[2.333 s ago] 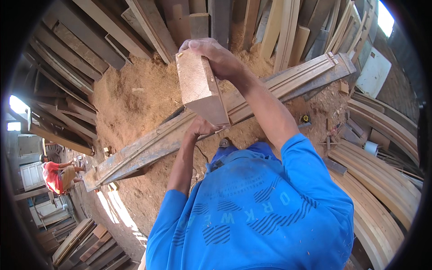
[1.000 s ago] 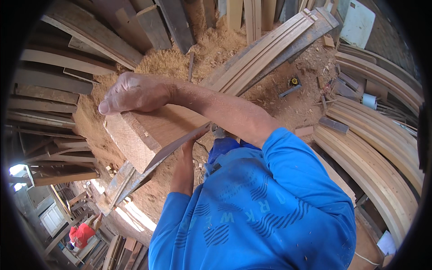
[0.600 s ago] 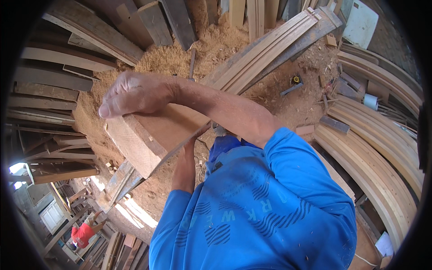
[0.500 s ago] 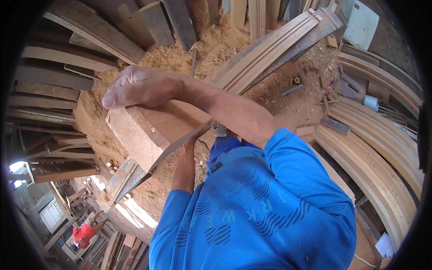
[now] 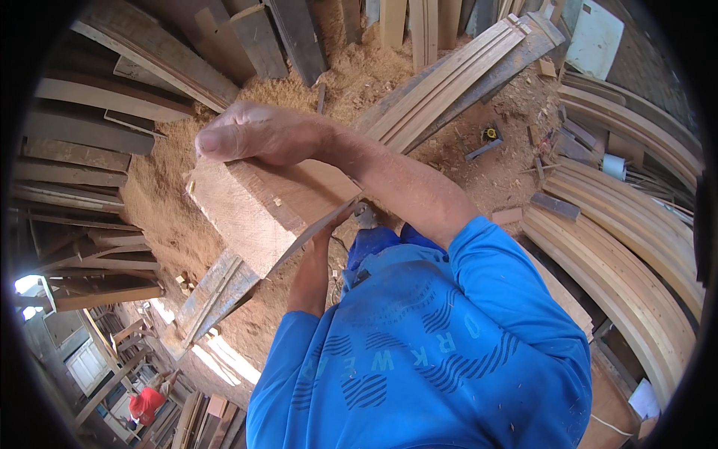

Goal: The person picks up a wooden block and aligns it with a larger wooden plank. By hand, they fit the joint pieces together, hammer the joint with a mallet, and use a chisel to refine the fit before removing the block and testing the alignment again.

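Observation:
A thick, pale block of wood (image 5: 238, 213) is held up in front of me, tilted, with its rough-sawn end facing left. My right hand (image 5: 258, 135) reaches across and wraps over the block's far upper edge, thumb bent at the corner; its other fingers are mostly hidden. On the near side, my left hand (image 5: 338, 223) is against the block's lower edge, largely covered by the wood, so its fingers do not show well. Small wood chips cling to the block. Below it, a long narrow bench (image 5: 213, 295) runs diagonally.
Thin wooden strips (image 5: 449, 82) lie along the bench's far end. A yellow tape measure (image 5: 490, 135) rests on the sawdust-covered ground (image 5: 168, 202). Long boards (image 5: 613, 280) are stacked at right, more planks (image 5: 82, 153) at left. A person in red (image 5: 146, 404) is at lower left.
The block has turned slightly and shifted right, exposing more of its sawn end. My right hand has moved right with it, still gripping the edge. The person in red has changed posture.

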`<state>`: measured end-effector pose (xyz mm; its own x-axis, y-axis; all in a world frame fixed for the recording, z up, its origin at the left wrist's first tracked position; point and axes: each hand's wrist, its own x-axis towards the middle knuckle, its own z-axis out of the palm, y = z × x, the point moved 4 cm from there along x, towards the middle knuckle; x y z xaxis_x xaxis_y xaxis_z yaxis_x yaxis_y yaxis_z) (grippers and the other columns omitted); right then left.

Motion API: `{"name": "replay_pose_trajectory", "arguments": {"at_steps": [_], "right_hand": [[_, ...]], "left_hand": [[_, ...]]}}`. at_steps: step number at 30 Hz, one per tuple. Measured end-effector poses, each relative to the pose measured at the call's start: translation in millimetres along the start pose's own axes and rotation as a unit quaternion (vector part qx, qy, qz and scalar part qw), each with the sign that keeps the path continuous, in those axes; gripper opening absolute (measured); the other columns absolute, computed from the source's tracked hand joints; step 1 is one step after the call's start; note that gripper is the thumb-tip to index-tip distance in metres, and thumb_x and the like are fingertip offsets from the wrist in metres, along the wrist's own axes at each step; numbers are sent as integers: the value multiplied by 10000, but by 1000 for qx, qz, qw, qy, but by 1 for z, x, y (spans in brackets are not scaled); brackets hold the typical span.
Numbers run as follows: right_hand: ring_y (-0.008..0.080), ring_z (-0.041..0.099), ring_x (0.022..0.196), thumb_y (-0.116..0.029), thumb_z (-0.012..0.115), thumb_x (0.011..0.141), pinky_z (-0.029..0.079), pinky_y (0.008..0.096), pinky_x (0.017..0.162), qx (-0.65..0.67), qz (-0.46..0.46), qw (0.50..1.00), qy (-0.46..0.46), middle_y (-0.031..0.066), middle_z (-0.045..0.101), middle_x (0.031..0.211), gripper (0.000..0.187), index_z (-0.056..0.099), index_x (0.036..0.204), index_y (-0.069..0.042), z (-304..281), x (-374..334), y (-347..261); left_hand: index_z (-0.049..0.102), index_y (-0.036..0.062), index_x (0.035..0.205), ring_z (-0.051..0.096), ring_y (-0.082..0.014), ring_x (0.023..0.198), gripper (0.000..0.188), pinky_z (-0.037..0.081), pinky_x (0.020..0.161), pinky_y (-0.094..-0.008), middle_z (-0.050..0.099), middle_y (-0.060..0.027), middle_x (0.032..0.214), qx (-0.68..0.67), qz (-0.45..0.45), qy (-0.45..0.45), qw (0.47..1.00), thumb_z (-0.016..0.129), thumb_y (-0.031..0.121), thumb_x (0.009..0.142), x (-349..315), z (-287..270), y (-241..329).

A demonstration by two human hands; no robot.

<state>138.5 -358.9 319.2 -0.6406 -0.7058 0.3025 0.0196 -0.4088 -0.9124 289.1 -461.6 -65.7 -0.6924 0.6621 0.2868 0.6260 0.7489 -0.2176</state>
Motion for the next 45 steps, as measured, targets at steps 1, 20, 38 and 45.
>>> {"name": "replay_pose_trajectory", "arguments": {"at_steps": [1,20,38,45], "right_hand": [[98,518,761,-585,542,990,458,304,717,7,0,1000,10,-19,565,781,556,656,872,-54,-2,-1,1],[301,647,786,-378,615,909,485,417,710,-423,331,842,56,171,677,850,380,660,877,-3,-160,-163,136],[446,520,1258,-333,653,889,429,544,1063,-552,367,736,-137,238,571,1322,559,524,1352,-47,-230,-199,170],[439,507,1271,-360,652,904,414,531,1081,-568,326,726,-210,236,546,1333,552,535,1347,-52,-196,-172,193]], "left_hand": [[639,187,1178,683,-175,1010,336,579,817,-383,689,25,1122,-16,0,-21,1000,525,424,969,0,3,0],[581,75,1308,570,-399,1200,582,442,1059,-501,619,-174,1264,-288,-265,-257,884,705,431,864,15,-19,9],[422,62,1396,550,-217,1216,623,468,1023,-356,522,-109,1344,-418,-726,329,435,749,2,870,83,-65,95],[398,179,1366,605,-189,1026,618,509,902,-351,547,-58,1222,-503,-733,424,174,765,53,885,76,-44,112]]}}
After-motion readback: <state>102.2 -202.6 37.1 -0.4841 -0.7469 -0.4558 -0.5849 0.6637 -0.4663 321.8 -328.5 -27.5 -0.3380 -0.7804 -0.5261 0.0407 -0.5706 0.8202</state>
